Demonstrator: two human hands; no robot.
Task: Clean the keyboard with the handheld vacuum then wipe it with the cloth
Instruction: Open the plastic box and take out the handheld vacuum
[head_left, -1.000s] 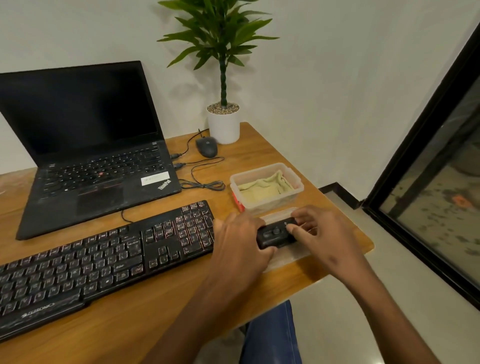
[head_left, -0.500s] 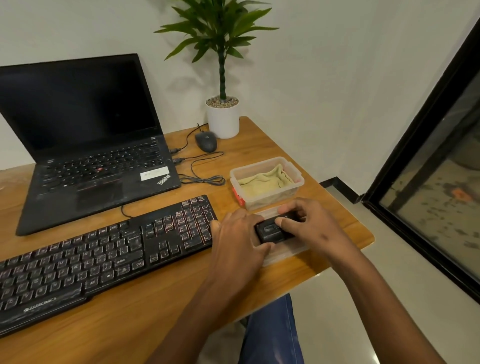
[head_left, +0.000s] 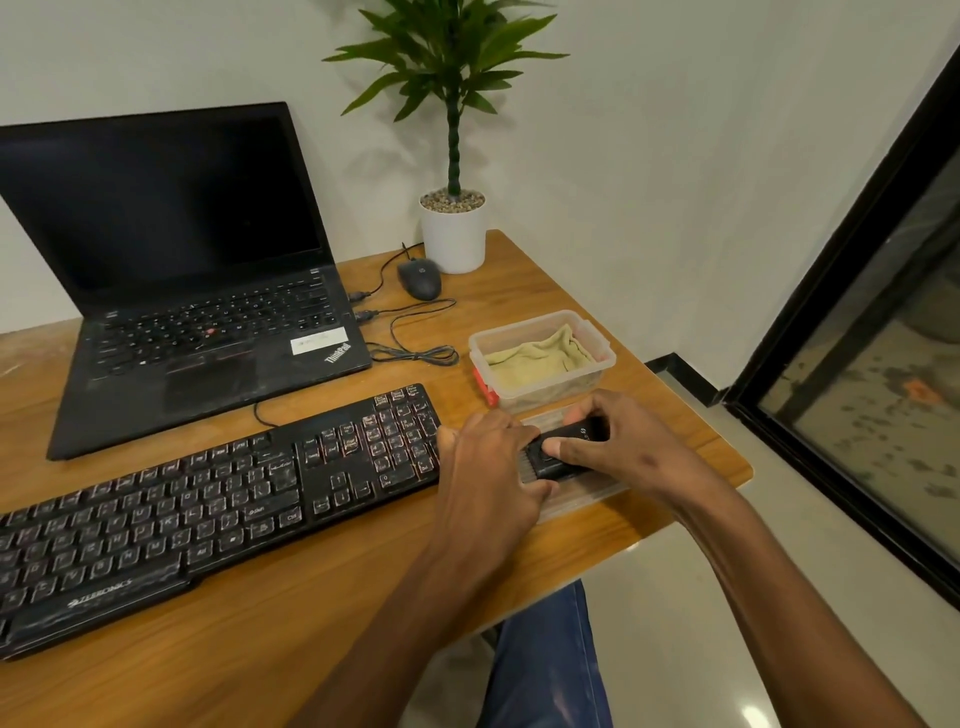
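The black dusty keyboard lies across the front of the wooden desk. Just off its right end, both hands hold the small black handheld vacuum, which has a brush at its left end. My left hand grips that brush end from the near side. My right hand wraps the body, thumb on its top. Under the vacuum lies a clear plastic lid. The yellowish cloth sits folded in a clear plastic box behind the hands.
An open black laptop stands behind the keyboard. A wired mouse, loose cables and a potted plant occupy the far right corner. The desk's right edge is close to my right hand; a dark glass door is beyond.
Both hands stayed on the vacuum over the lid. The vacuum has turned slightly, so its brush end now shows beside my left hand, and my right thumb sits on top.
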